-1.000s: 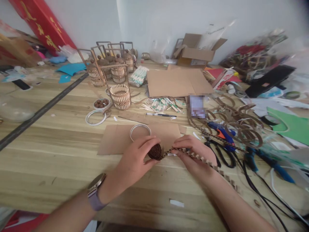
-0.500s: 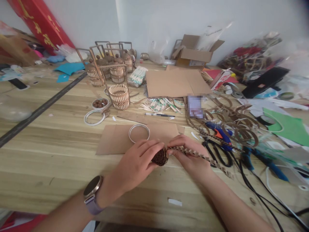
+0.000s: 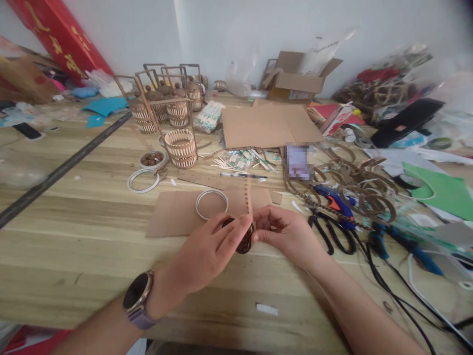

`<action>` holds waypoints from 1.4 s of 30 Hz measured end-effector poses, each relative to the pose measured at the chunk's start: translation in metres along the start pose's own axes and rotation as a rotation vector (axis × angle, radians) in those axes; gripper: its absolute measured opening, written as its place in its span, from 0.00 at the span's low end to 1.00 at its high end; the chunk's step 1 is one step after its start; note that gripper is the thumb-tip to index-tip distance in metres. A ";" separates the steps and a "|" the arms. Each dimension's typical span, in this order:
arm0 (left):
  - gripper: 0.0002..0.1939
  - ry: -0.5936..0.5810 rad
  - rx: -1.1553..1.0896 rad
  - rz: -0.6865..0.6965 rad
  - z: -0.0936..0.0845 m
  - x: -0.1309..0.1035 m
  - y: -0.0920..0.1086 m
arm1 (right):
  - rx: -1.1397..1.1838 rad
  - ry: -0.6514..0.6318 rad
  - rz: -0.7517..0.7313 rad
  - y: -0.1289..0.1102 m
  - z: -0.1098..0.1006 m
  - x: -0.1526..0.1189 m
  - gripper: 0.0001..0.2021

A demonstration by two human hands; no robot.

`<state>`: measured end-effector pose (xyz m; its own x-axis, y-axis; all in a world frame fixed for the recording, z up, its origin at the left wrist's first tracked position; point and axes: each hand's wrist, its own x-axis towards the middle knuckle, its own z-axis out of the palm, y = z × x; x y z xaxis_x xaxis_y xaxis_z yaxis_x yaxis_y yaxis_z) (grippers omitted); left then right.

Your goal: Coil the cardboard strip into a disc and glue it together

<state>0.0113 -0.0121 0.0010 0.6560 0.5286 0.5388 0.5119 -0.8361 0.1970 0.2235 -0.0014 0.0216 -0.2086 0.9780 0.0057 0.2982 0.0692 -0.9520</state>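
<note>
My left hand point(image 3: 210, 251) is closed around a dark coil of rolled corrugated cardboard point(image 3: 244, 242), its ridged face partly covered by my fingers. From the top of the coil, a loose corrugated strip point(image 3: 248, 195) sticks up away from me. My right hand point(image 3: 283, 234) is at the coil's right edge, with thumb and fingers curled against it; the exact contact is partly hidden. Under and beyond my hands lies a flat cardboard sheet point(image 3: 172, 214), with a white-edged ring point(image 3: 197, 209) on it.
A slatted basket point(image 3: 181, 150) with a tall handle stands beyond, several lidded ones behind it. Scissors point(image 3: 334, 234), a blue glue gun point(image 3: 332, 199), cables and cardboard rings point(image 3: 384, 209) crowd the right. A pen point(image 3: 240, 175) and a bowl of brown balls point(image 3: 151, 159) lie ahead.
The loose strip, which ran rightward over my right hand, now points up and away from the coil. My right fingers have shifted to the coil's side; my left hand keeps its hold.
</note>
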 end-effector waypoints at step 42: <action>0.26 0.222 -0.243 -0.568 -0.015 0.003 -0.032 | -0.444 -0.032 -0.262 0.013 0.019 0.017 0.11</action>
<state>-0.0110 0.0138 0.0086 0.1774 0.8764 0.4477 0.5876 -0.4593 0.6661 0.2059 0.0124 0.0029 -0.3558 0.9106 0.2101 0.5974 0.3945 -0.6982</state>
